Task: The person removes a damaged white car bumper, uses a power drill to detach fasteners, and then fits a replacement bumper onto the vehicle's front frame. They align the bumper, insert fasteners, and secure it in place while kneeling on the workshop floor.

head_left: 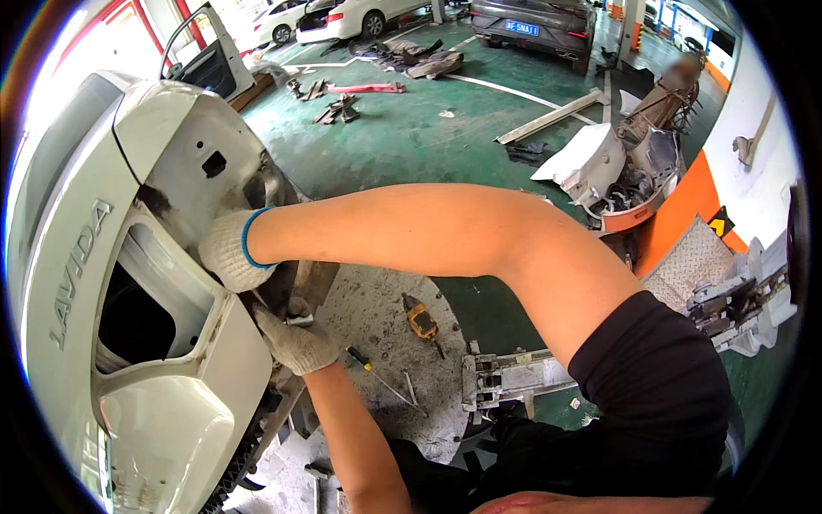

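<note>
A white car's rear end (pixel 175 420) fills the left side, its tail-light opening (pixel 137 313) bare and dark inside. My right hand (pixel 235 253), in a knit glove with a blue cuff, reaches across to the body edge beside that opening. Its fingers are turned away and hidden. Just below it, my left hand (pixel 295 338), also gloved, is closed around a short silver metal piece (pixel 300 320) close to the bare metal at the car's rear corner. What kind of tool or part this is cannot be made out, and its far end is hidden.
On the speckled round platform (pixel 364 295) lie a yellow power tool (pixel 419 319), a screwdriver (pixel 359 357) and thin metal rods (pixel 398 392). A metal lift arm (pixel 522 373) stands right of it. Scrap panels (pixel 591 163), a loose door (pixel 210 64) and parked cars (pixel 535 27) stand farther off.
</note>
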Demonstrator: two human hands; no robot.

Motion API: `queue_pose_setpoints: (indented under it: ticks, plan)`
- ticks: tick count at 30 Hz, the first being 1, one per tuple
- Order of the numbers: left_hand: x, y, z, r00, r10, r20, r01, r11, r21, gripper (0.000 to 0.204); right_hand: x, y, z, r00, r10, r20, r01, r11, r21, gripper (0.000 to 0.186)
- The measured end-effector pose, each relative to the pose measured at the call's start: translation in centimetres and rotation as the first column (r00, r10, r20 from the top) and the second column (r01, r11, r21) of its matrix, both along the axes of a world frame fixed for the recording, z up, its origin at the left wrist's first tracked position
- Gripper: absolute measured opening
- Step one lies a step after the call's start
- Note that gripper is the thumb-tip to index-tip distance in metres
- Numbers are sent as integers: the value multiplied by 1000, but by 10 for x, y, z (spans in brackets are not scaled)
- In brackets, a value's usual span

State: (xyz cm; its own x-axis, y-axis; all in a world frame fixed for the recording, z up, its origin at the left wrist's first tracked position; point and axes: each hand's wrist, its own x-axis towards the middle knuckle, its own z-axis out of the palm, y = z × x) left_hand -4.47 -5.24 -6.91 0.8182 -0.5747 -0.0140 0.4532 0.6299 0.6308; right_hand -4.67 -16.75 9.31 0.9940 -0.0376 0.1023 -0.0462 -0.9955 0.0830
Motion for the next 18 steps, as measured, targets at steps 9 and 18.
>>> queue_pose_setpoints:
  ticks: [9,18]
  plan:
    - [-3,-5,-6,986,44,160,-41,999,-20,45,1,-4,-5,997,-74,-21,75,995,70,30]
    - [-4,-7,-7,984,66,163,-59,997,-47,46,1,5,-4,998,7,-67,-10,999,-53,27]
